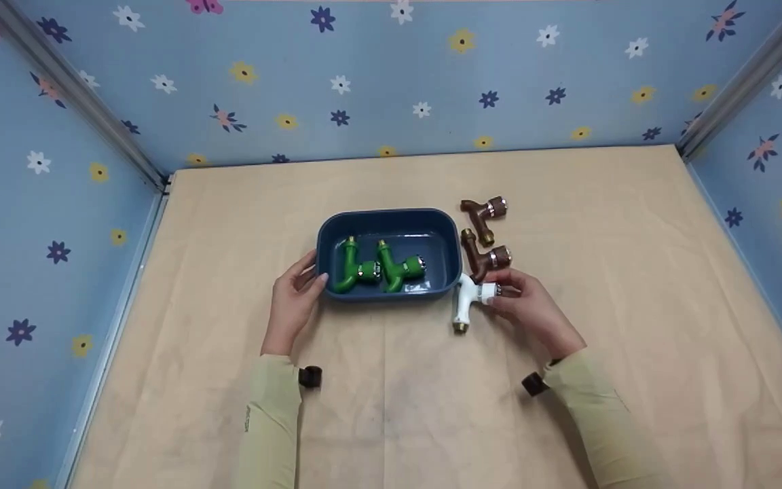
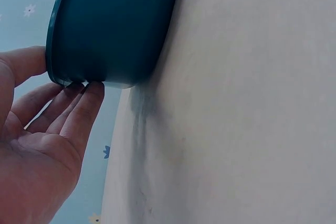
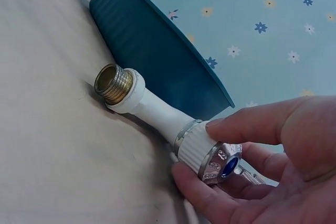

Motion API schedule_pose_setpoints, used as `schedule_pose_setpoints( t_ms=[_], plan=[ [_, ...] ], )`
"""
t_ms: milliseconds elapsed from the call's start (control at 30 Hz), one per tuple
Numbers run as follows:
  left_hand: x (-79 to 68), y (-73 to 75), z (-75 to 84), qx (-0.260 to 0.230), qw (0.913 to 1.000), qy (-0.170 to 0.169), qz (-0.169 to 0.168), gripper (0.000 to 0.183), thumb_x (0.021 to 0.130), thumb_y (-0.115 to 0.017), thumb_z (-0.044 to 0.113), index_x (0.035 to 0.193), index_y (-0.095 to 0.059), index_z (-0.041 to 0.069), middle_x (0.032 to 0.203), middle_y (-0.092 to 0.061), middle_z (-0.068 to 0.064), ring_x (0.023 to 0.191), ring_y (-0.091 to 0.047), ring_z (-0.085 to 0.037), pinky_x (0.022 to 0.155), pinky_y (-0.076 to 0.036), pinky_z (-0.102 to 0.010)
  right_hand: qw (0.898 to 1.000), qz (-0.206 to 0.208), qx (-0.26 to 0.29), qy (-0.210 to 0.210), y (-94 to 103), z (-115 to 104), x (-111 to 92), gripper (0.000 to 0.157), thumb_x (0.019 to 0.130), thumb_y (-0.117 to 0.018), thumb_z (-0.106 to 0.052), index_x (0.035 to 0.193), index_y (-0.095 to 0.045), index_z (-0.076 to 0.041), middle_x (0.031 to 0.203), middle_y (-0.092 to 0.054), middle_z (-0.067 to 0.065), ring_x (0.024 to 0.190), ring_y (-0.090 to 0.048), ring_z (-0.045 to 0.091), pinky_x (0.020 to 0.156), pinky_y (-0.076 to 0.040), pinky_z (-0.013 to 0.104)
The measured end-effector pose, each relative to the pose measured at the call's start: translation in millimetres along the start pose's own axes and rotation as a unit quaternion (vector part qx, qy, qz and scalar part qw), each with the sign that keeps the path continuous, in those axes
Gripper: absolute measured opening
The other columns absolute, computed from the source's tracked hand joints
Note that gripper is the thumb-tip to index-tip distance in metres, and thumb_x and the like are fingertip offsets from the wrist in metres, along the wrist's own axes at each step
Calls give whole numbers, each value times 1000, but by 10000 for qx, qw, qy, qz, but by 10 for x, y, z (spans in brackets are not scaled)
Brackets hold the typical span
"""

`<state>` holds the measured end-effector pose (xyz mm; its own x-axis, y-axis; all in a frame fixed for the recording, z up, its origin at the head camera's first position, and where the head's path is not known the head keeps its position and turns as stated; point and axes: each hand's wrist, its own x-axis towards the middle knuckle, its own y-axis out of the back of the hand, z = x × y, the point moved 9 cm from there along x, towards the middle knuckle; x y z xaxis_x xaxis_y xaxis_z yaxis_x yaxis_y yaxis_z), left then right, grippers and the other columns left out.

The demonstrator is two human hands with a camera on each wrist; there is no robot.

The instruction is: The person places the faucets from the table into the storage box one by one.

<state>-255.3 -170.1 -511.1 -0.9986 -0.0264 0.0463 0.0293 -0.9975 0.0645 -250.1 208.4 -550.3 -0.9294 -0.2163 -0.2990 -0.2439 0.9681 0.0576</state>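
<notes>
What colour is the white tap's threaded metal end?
The threaded metal end is brassy gold, clearest in the right wrist view.

No word and no number is being readable here. On the left sleeve [image 1: 273, 435], a short line of dark marks [image 1: 247, 417] is running lengthwise along the forearm in the head view – it is looking like lettering, but it is staying too small for making out any letter. On the white tap [image 3: 163, 116], the metal end cap [image 3: 212, 165] of the knob is carrying a round blue mark [image 3: 230, 166] in its centre. Around this mark, raised shapes are standing on the metal – whether they are being letters or only ornament, I cannot tell.
</notes>
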Motion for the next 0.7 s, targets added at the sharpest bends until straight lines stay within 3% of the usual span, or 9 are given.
schedule_pose_setpoints(
  t_ms=[333,500,700],
  plan=[
    [1,-3,-1,-68,10000,-21,-48,51,91,-61,-4,139,-42,-9,141,-41,-28,126,-43,-42,106,-37,-44,9991,-4,393,-152,37,71,10,43,87,-60,5,128,-51,5,125,-52,17,94,-63,20,86,-54,35],
    [6,-1,11,-77,9999,-115,-25,51,91,-60,-5,138,-42,-11,140,-41,-30,126,-44,-44,106,-36,-46,9996,-34,241,-110,48,63,11,43,86,-59,6,128,-52,6,124,-55,17,96,-63,21,88,-53,36],
    [9,1,17,-193,9995,-242,-15,50,90,-61,-7,136,-42,-13,138,-42,-32,124,-44,-46,106,-36,-47,9998,-58,-182,-28,52,46,-9,42,84,-62,5,126,-57,4,121,-59,17,93,-61,18,79,-52,28]
  ],
)
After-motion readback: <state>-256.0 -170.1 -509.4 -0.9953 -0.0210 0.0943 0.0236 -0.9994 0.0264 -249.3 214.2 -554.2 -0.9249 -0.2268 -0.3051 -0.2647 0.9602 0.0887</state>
